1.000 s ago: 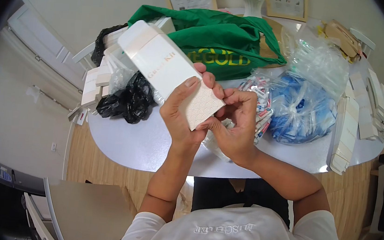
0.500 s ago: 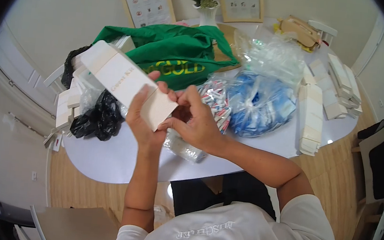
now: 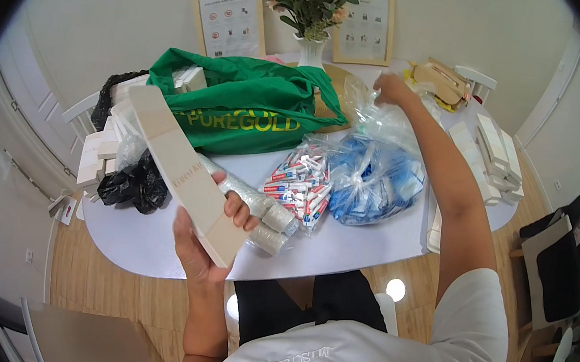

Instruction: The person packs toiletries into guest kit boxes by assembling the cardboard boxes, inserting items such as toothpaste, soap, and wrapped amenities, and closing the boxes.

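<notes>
My left hand (image 3: 209, 240) grips the lower end of a long cream box (image 3: 181, 169) with lettering on its face, held tilted over the table's front left. At the back right, my right hand (image 3: 391, 90) reaches to a clear plastic bag (image 3: 384, 124); its fingers are bent, and what they hold is too small to make out. Below that bag lies a clear bag of blue packets (image 3: 374, 183). To its left is a bag of small red and white tubes (image 3: 300, 182). Clear wrapped rolls (image 3: 274, 229) lie beside the box.
A green bag (image 3: 241, 105) covers the table's back left. Black plastic (image 3: 136, 182) and white boxes (image 3: 91, 160) lie left. More boxes (image 3: 497, 157) are stacked right, near a tan bag (image 3: 438, 83). A vase (image 3: 312, 50) stands between two frames (image 3: 230, 21) (image 3: 364, 30).
My right hand has left the box's end and stretched out to the clear plastic at the back right. The box stays in my left hand, now more upright. The view has shifted.
</notes>
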`<state>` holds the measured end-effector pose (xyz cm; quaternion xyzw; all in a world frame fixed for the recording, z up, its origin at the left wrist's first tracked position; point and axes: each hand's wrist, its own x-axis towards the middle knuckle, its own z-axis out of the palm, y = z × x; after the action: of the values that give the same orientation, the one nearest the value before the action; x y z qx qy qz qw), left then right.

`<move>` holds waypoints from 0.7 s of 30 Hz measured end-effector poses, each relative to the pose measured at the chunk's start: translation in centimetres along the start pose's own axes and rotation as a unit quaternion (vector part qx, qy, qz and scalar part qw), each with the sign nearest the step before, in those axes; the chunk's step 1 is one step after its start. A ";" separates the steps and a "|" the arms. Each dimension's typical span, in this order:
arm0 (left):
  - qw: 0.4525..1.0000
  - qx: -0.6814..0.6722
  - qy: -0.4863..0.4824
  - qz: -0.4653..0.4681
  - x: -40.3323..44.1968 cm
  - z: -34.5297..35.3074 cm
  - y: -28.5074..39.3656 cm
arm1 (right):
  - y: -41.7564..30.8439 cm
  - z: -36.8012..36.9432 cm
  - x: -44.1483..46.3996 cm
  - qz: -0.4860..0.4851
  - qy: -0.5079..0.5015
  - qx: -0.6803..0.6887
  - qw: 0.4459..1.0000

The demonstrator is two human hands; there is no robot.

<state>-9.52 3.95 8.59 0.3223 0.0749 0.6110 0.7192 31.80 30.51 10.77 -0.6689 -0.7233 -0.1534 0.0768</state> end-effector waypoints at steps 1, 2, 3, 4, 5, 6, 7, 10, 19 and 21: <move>1.000 0.001 0.000 0.007 -0.4 -0.5 -0.1 | -0.5 0.0 -0.7 -0.037 -0.012 0.002 0.999; 0.999 -0.029 -0.034 0.001 -0.7 -1.5 -0.2 | -1.0 -0.1 -0.8 -0.042 -0.009 0.004 0.999; 0.996 -0.060 -0.068 -0.006 -0.9 -2.3 -0.3 | -1.9 -1.2 -1.2 0.009 -0.039 0.006 0.999; 0.996 -0.059 -0.067 -0.003 -0.9 -3.2 -0.1 | -2.1 -1.7 -1.3 0.062 -0.069 0.007 0.996; 0.992 -0.072 -0.101 -0.022 -0.9 -4.1 0.3 | -2.3 -2.2 -1.3 0.061 -0.069 0.007 0.996; 0.986 -0.085 -0.135 -0.042 -0.8 -3.9 0.7 | -2.4 -2.6 -1.2 0.077 -0.031 0.013 0.996; 0.987 -0.083 -0.134 -0.042 -1.1 -3.3 0.9 | -2.4 -2.8 -1.3 0.093 0.007 0.019 0.995; 0.995 0.068 0.068 -0.038 -2.0 -2.4 1.5 | -2.1 -4.6 -1.4 0.146 0.115 0.135 0.973; 0.990 -0.057 -0.094 -0.092 -1.7 -1.6 -0.1 | -1.2 -4.9 0.7 -0.083 0.075 0.231 0.966; 0.985 -0.103 -0.079 -0.110 -1.7 -1.9 -0.1 | -1.3 -5.4 1.4 -0.078 0.060 0.281 0.955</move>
<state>-10.79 3.04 6.56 0.2836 -0.0110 0.5049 0.8152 29.88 29.98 16.18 -0.5512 -0.7813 0.0101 0.2927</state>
